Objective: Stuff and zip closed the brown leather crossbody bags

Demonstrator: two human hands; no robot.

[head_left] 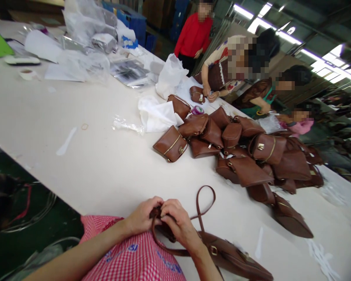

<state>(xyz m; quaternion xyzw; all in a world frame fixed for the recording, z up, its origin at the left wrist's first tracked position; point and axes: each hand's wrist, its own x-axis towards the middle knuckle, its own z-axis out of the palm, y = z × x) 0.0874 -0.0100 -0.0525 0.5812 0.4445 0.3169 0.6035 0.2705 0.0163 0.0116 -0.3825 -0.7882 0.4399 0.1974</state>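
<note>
Close to my body at the table's near edge, my left hand point(146, 215) and my right hand point(178, 220) meet with fingers pinched together. Between them is the brown strap point(156, 234) of a handbag, bunched so that its end is mostly hidden by the fingers. The strap loops below my right hand, and another loop rises beyond it on the tabletop. To the right, partly behind my right forearm, lies the brown leather handbag point(236, 257) on its side, with a gold-coloured ring on it.
A large pile of brown handbags point(245, 168) covers the table's right half. White wrapping point(156, 115), clear plastic bags point(83, 23) and a tape roll point(28, 75) lie farther off on the table point(105, 156). Several co-workers stand along the far side; one handles a small bag point(196, 94).
</note>
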